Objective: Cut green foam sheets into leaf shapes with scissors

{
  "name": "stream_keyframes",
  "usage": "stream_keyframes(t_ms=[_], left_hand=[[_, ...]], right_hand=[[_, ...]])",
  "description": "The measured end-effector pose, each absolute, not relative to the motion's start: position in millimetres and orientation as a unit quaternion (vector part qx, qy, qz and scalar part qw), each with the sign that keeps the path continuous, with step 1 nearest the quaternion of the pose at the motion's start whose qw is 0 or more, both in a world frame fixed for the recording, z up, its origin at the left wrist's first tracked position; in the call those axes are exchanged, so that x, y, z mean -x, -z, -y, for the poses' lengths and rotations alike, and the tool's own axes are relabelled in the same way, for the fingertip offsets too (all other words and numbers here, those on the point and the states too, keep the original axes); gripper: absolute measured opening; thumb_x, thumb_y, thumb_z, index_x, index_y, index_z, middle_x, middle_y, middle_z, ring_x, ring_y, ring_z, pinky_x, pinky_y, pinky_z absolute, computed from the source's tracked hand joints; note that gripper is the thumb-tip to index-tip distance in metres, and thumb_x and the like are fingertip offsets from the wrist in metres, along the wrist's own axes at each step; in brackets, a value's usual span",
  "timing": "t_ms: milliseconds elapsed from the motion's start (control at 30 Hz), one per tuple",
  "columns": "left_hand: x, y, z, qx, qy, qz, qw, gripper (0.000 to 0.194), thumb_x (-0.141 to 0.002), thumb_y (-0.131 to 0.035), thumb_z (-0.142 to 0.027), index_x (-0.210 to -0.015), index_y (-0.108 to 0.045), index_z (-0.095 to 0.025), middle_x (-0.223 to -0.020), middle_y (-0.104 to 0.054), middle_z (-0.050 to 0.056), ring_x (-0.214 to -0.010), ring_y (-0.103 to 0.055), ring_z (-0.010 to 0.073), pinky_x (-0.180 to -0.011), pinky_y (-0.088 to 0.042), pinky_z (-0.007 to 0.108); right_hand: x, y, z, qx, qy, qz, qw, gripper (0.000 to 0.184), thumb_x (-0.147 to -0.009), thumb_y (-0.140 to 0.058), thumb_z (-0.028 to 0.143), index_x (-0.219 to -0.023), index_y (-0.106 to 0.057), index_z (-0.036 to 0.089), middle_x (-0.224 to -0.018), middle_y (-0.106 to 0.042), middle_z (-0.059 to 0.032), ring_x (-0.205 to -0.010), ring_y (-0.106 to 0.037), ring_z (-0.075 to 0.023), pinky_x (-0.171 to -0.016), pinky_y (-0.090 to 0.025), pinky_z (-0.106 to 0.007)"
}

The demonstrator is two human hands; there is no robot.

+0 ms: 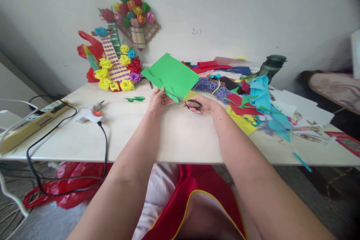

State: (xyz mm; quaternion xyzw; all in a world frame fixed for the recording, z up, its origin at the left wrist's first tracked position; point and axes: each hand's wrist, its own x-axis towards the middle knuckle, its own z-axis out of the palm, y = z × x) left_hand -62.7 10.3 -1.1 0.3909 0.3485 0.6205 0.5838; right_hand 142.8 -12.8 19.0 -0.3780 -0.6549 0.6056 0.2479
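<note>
Above the table, my left hand is closed on the near edge of a green paper sheet. My right hand grips a pair of scissors with black handles. The scissor blades point left and lie along the sheet's lower edge, where a narrow strip is partly cut. How far the blades are apart I cannot tell. A few small green leaf-shaped cutouts rest on the table left of my left hand.
A glue gun and a power strip with a black cord occupy the left. Paper flower decorations stand behind them. Purple yarn, coloured scraps and a dark bottle crowd the right side.
</note>
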Motion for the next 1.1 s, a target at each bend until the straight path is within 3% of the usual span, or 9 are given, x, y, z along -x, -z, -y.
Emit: stream_keyframes(t_ms=[733, 1100], left_hand=[[65.8, 1.3, -13.8, -0.374, -0.615, -0.346, 0.602, 0.024, -0.083, -0.057, -0.038, -0.099, -0.053, -0.02, -0.06, -0.064, 0.0, -0.046, -0.059, 0.0115, -0.05, -0.05, 0.022], [68.2, 3.0, -16.3, -0.35, -0.619, -0.361, 0.604, 0.024, -0.085, -0.052, -0.033, -0.103, -0.057, -0.018, -0.064, -0.065, 0.002, -0.051, -0.06, 0.0117, -0.056, -0.051, 0.023]], right_hand=[[-144.9, -20.0, 12.2, 0.372, -0.606, 0.663, 0.233, 0.022, -0.077, -0.058, 0.024, -0.085, -0.062, 0.005, -0.039, -0.045, 0.0057, -0.03, -0.032, -0.0034, -0.032, -0.017, -0.019], [-148.6, -17.0, 8.8, 0.36, -0.624, 0.659, 0.216, 0.025, -0.075, -0.062, 0.027, -0.086, -0.062, 0.005, -0.041, -0.047, 0.0051, -0.03, -0.034, -0.0034, -0.03, -0.018, -0.018]])
